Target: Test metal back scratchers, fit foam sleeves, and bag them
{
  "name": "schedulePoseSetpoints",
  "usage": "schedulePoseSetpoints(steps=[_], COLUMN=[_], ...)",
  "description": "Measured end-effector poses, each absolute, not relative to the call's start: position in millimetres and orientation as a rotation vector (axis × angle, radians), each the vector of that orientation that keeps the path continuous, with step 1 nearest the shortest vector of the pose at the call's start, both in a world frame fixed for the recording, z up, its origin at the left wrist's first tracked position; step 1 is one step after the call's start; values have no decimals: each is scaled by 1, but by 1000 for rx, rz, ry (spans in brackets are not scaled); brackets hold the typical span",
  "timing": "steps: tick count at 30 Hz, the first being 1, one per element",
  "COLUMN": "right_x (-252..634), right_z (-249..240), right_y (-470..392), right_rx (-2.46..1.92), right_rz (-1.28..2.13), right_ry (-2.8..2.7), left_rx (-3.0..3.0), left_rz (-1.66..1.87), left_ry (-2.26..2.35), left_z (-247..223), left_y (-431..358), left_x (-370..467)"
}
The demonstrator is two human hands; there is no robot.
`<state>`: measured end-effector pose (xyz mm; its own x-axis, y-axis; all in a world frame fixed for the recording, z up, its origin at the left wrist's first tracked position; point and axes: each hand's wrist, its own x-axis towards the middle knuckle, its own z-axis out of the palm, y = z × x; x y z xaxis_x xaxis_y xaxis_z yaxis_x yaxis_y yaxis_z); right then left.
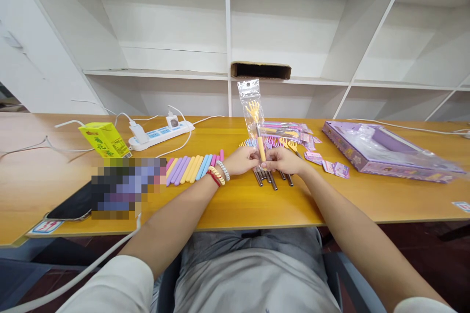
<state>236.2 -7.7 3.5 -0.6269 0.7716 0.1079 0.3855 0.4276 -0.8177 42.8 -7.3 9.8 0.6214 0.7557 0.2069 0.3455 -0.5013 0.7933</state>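
A clear plastic bag (249, 89) stands upright in front of me, with a yellow hand-shaped scratcher (261, 148) inside it. My left hand (243, 160) pinches the lower left edge of the bag, and my right hand (282, 159) pinches its lower right side. Beneath and behind both hands lie several scratcher heads with metal rods (273, 181). To the left, coloured handles (191, 169) in purple, yellow, blue and pink lie in a row. Behind my right hand is a pile of bagged scratchers (286, 129).
A purple box (389, 164) with clear plastic inside lies at the right, near small printed cards (336, 168). On the left are a power strip (161, 135), a yellow-green carton (105, 140) and a dark phone (71, 203). White shelves rise behind, holding a cardboard box (260, 70).
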Motion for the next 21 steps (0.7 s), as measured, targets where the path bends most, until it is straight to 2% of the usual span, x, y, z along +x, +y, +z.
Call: schedulePoseSetpoints(steps=[21], right_x=[236], right_z=[2], right_y=[-7], right_rx=[-1069], right_rz=[1007], right_ry=[-2249], left_rx=[2175], left_rz=[716], left_ry=[856], left_z=[7], left_y=[-7], left_x=[42])
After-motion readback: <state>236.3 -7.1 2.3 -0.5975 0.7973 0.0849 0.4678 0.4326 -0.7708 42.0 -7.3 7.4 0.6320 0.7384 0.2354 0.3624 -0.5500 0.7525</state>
